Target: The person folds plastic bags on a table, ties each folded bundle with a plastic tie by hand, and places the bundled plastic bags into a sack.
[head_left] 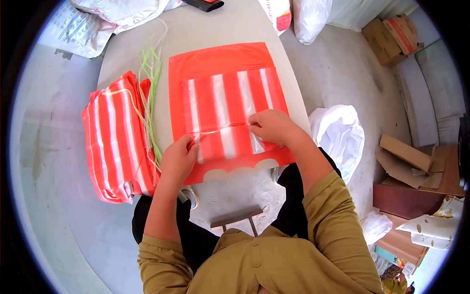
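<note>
A red-and-white striped plastic bag (pixel 223 100) lies flat on a larger red plastic sheet (pixel 220 59) at the table's near end. The sheet's near edge is scalloped and overhangs the table. My left hand (pixel 179 158) is closed, pinching the striped bag near its lower left edge. Toward the lower right, my right hand (pixel 272 126) also pinches the striped plastic, its fingers pressed together. A crease runs across the bag between both hands.
A folded pile of striped bags (pixel 115 142) hangs over the table's left edge, beside green plastic strings (pixel 152 93). White sacks (pixel 98 24) lie at the far left. A white bag (pixel 338 137) stands on the floor at right, with cardboard boxes (pixel 411 161) beyond.
</note>
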The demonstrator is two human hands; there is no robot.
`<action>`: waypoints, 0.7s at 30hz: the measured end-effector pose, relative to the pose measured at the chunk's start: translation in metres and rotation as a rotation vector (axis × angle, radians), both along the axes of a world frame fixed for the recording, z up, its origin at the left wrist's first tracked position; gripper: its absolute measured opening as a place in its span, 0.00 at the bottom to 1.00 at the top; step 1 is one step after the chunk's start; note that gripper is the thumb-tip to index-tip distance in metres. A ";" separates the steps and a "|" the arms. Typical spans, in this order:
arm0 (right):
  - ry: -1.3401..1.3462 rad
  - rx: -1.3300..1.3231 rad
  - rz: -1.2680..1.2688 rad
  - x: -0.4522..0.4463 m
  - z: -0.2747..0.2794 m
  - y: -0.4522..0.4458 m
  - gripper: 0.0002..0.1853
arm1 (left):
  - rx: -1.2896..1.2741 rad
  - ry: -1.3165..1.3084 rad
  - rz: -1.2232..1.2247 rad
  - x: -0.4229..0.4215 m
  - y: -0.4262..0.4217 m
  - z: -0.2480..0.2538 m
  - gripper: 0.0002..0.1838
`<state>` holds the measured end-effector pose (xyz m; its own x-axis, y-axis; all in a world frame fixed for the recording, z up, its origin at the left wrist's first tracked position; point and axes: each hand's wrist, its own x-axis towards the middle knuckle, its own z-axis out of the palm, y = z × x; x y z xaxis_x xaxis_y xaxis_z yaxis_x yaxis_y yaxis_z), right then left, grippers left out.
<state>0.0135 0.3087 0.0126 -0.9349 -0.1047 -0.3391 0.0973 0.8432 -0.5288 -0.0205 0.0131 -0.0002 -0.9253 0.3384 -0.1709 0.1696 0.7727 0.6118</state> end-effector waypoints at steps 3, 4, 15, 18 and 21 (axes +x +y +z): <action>0.085 0.079 0.020 0.005 -0.010 0.001 0.10 | -0.047 0.062 -0.006 0.003 0.005 0.001 0.11; 0.118 0.081 0.007 0.007 -0.012 0.000 0.10 | -0.064 0.084 -0.012 0.004 0.005 0.000 0.11; 0.598 -0.001 0.407 0.045 -0.011 -0.008 0.23 | -0.105 0.188 -0.019 0.005 0.008 -0.009 0.10; 0.620 0.079 0.428 0.052 -0.022 -0.007 0.29 | -0.056 0.175 0.026 0.005 0.008 -0.010 0.11; 0.599 0.077 0.434 0.052 -0.025 -0.005 0.32 | -0.028 0.217 0.045 0.006 0.004 -0.004 0.12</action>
<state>0.0658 0.3041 -0.0126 -0.8418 -0.5034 0.1948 -0.5396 0.7770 -0.3242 -0.0148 0.0168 -0.0038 -0.9555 0.2940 0.0252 0.2600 0.7986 0.5428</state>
